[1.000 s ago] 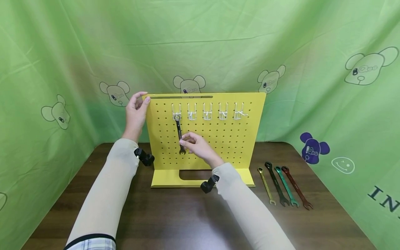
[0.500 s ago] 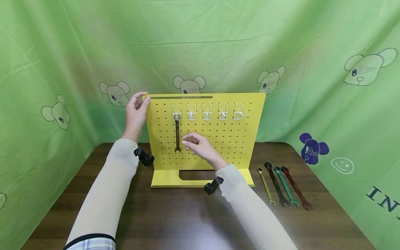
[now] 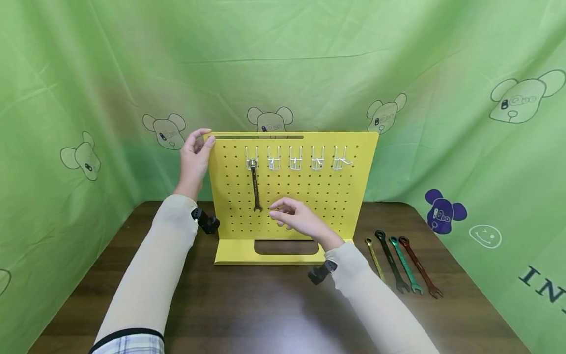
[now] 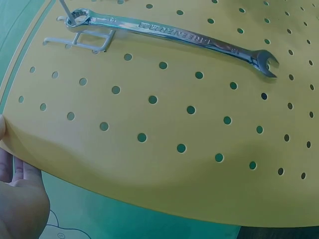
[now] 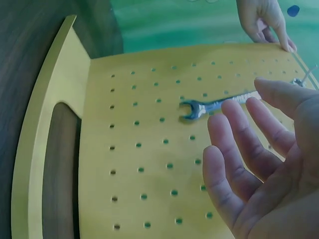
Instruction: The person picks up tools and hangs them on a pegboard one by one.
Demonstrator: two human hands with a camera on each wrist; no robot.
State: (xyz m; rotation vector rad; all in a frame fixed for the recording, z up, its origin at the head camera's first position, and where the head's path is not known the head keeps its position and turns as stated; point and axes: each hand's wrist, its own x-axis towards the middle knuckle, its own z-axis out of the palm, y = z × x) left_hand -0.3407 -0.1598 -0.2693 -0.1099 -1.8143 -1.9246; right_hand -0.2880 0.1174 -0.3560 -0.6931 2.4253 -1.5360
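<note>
A combination wrench (image 3: 255, 187) hangs by its ring end from the leftmost white hook (image 3: 249, 164) on the yellow pegboard (image 3: 305, 196); it tilts slightly in the head view. In the left wrist view the wrench (image 4: 164, 32) looks silvery, with the hook passing through its ring. My left hand (image 3: 194, 160) grips the board's upper left corner, thumb in front and fingers at the edge. To the lower right of the wrench, my right hand (image 3: 300, 216) is apart from it, fingers loosely bent with nothing between them. The right wrist view shows this palm (image 5: 279, 184) facing the wrench.
Several more white hooks (image 3: 295, 162) line the board's top. Right of the board, on the dark wooden table (image 3: 247, 305), lie a yellow wrench (image 3: 373, 255), a black wrench (image 3: 391, 260), a green wrench (image 3: 405, 265) and a red wrench (image 3: 420, 265). A green curtain (image 3: 283, 59) surrounds the table.
My right hand has let go of the hanging wrench and moved away to the right and down. The wrench has swung on its hook. My left hand has stayed at the corner.
</note>
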